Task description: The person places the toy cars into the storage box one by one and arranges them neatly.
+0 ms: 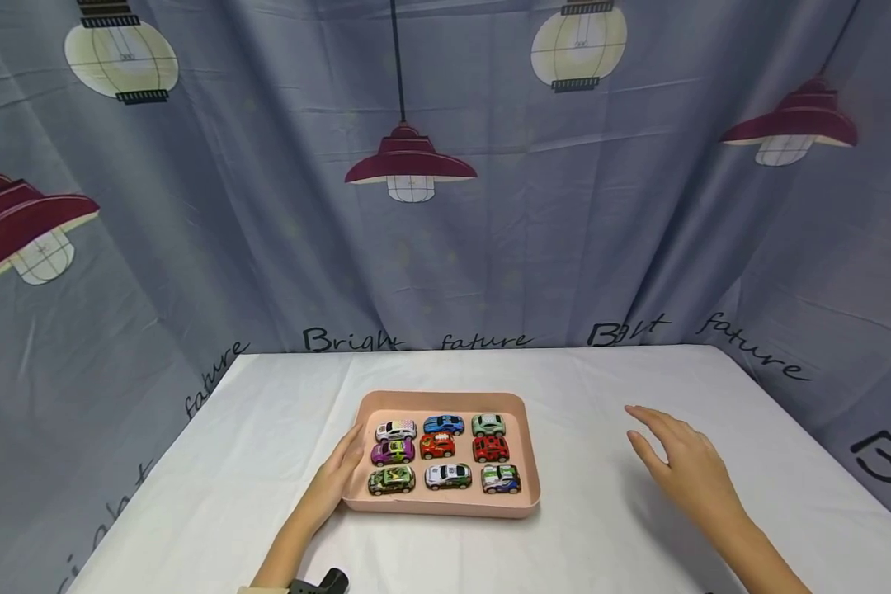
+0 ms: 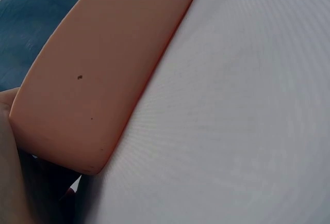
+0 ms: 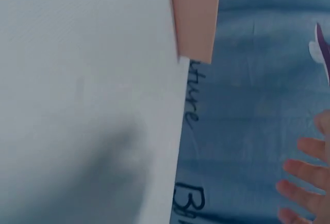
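A shallow pink tray (image 1: 445,505) lies on the white table, holding several small toy cars in three rows. Among them are a blue car (image 1: 444,425), a purple car (image 1: 393,451), two red ones in the middle row and a green camouflage car (image 1: 391,480) at front left. My left hand (image 1: 332,478) holds the tray's left side, its digits at the rim; in the left wrist view the tray wall (image 2: 98,64) hides part of that hand. Off to the tray's right, my right hand (image 1: 686,462) hovers over the table, fingers spread and holding nothing.
The white cloth-covered table (image 1: 594,528) extends around the tray. A blue-grey curtain (image 1: 490,264) printed with lamps and lettering hangs behind and at both sides. A dark band (image 1: 319,582) circles the left wrist.
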### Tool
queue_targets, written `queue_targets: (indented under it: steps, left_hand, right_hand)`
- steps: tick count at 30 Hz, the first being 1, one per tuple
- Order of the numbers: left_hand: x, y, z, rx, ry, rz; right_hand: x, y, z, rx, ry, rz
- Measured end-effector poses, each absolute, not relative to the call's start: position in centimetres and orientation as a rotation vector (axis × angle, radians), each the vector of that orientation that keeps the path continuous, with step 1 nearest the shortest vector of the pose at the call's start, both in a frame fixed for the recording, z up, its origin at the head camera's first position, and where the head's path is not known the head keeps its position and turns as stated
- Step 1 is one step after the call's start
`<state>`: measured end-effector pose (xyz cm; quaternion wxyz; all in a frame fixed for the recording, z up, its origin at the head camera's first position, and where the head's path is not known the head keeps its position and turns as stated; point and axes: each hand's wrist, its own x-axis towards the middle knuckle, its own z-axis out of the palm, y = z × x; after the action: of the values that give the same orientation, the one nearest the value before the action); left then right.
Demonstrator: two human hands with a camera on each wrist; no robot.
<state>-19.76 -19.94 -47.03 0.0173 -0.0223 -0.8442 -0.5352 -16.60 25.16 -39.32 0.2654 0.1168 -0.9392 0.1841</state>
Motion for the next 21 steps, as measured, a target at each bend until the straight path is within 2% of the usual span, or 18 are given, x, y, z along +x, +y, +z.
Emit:
queue_targets:
  steps: [14, 21]
  left_hand:
    - [-19.6, -20.2, -47.0, -0.039, -2.643, -1.654]
    - [-19.0, -20.6, -46.4, -0.101, -2.564, -1.454]
  right_hand:
    - [-16.7, 26.7, -40.7, 0.231, -2.842, 0.253]
    - [-16.5, 26.5, -40.9, 0.229, -2.853, 0.276]
